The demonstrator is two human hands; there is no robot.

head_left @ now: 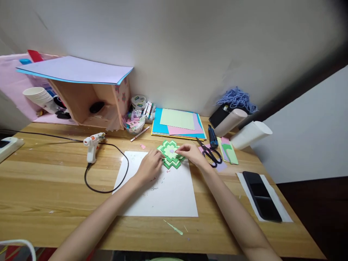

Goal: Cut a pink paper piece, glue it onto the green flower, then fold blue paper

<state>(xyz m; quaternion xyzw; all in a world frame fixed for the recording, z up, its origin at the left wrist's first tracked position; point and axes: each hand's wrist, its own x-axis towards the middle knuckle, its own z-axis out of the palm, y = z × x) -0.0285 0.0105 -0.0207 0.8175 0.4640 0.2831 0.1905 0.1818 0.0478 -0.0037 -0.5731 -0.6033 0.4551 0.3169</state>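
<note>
A layered paper flower [170, 161] in dark and pale green lies over the far part of a white sheet of paper [168, 199]. At its middle sits a small purple paper piece [172, 151]. My left hand [149, 165] has its fingers curled at the flower's left edge, holding it. From the right, my right hand [192, 154] pinches the flower close to the purple piece, thumb and forefinger together; whether a smaller scrap is between them I cannot tell. Black-handled scissors [213, 157] lie just right of my right hand.
A white glue gun [92, 146] stands at left, its black cord looping onto the sheet. Behind are an open cardboard box [123, 96], a bowl of scraps [135, 125] and coloured paper [178, 121]. To the right lie a blue cutter [212, 137], paper rolls [252, 134] and a phone [261, 195].
</note>
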